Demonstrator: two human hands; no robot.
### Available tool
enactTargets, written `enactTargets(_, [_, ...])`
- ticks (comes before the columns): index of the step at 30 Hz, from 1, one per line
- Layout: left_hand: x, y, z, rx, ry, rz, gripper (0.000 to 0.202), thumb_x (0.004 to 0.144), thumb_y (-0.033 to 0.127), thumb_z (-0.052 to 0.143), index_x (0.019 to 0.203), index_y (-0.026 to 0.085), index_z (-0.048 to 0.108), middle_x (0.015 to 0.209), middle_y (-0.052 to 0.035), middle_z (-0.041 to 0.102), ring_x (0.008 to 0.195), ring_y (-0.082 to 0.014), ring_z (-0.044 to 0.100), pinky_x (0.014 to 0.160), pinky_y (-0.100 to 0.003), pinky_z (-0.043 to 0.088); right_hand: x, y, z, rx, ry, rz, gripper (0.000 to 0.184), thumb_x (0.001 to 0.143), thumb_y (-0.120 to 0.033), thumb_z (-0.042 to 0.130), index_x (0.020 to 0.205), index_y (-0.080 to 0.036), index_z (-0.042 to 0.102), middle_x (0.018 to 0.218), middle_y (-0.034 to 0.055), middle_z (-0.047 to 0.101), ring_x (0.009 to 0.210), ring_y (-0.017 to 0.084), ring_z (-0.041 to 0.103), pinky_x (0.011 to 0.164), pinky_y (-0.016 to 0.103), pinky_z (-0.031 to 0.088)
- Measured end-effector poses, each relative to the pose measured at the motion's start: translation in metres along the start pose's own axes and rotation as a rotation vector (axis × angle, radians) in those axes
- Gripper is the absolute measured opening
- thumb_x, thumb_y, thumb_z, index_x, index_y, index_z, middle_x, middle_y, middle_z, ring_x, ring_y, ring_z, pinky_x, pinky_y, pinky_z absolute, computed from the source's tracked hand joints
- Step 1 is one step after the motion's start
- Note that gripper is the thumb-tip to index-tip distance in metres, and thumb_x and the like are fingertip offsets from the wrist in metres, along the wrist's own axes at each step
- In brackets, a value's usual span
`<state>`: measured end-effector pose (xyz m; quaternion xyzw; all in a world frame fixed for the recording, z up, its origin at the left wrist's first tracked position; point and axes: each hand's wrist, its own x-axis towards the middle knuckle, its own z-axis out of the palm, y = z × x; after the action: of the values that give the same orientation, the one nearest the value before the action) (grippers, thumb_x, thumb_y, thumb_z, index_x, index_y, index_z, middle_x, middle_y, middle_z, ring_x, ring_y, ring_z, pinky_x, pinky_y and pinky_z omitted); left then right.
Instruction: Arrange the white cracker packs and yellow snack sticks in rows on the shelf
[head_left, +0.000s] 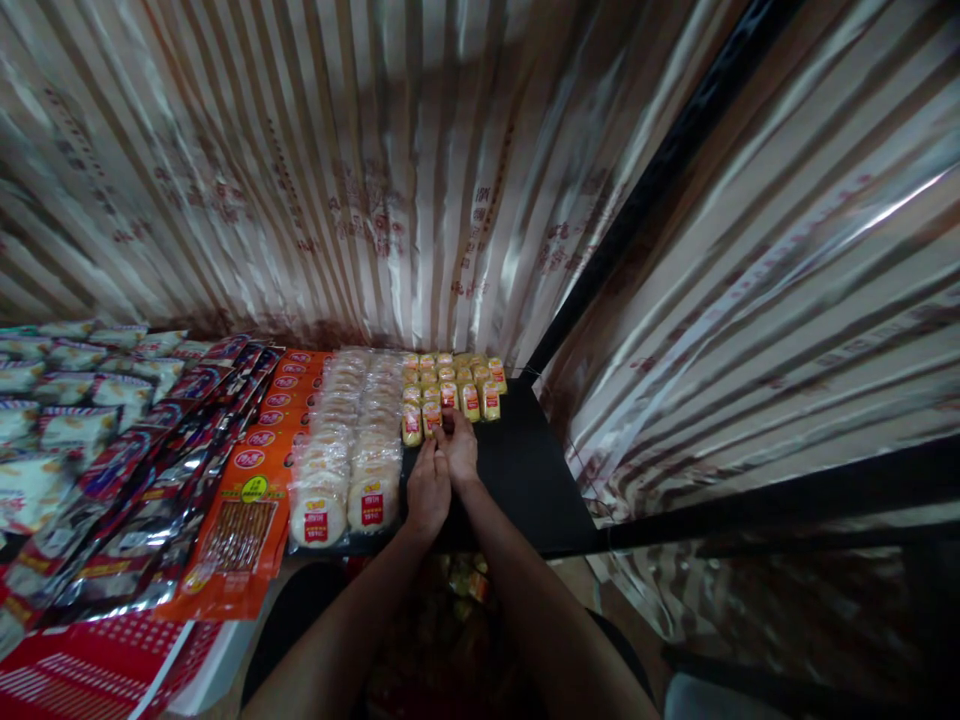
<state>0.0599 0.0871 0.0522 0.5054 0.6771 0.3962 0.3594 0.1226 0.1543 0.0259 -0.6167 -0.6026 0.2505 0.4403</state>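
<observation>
Small yellow packs (450, 388) stand in a tight block at the back of the black table (525, 470). Both hands sit side by side at the block's near edge. The right hand (459, 452) has its fingertips against the front row, and the left hand (427, 492) lies just behind it with curled fingers. Neither grip shows clearly enough to tell whether it holds a pack. Left of the block lie rows of round white cakes (352, 450), then orange packets (251, 500).

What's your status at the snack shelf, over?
Hands together: left hand beside right hand, right fingertips at the small yellow packs, grip unclear. Close beside the left hand, round cake packs. Behind, striped foil curtain.
</observation>
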Motion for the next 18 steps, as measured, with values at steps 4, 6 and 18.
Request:
enactTargets(4, [-0.006, 0.003, -0.005, 0.056, 0.064, 0.040, 0.038, 0.084, 0.018, 0.034, 0.114, 0.009, 0.057, 0.124, -0.0138, 0.056, 0.121, -0.0199, 0.047, 0.107, -0.034, 0.032, -0.011, -0.007, -0.011, 0.001, 0.118, 0.061, 0.032, 0.076, -0.029, 0.052, 0.103, -0.014, 0.058, 0.101, 0.0104, 0.057, 0.076, 0.016, 0.057, 0.077, 0.032, 0.048])
enactTargets(6, [-0.019, 0.000, -0.008, 0.075, 0.090, 0.114, 0.035, 0.081, 0.013, 0.036, 0.107, 0.009, 0.060, 0.116, -0.0138, 0.060, 0.112, -0.0196, 0.053, 0.102, -0.034, 0.037, -0.027, -0.011, -0.022, 0.037, 0.180, 0.069, 0.031, 0.080, -0.033, 0.047, 0.103, -0.014, 0.057, 0.096, 0.0096, 0.059, 0.075, 0.015, 0.057, 0.075, 0.031, 0.048])
enactTargets(18, [-0.167, -0.092, -0.014, 0.205, -0.344, -0.078, 0.033, 0.074, 0.005, 0.040, 0.095, 0.012, 0.064, 0.101, -0.0113, 0.065, 0.096, -0.0171, 0.059, 0.089, -0.027, 0.043, -0.223, 0.029, -0.059, -0.003, -0.174, 0.241, 0.020, 0.082, -0.027, 0.044, 0.090, -0.019, 0.060, 0.083, 0.0048, 0.066, 0.078, 0.016, 0.061, 0.076, 0.028, 0.047])
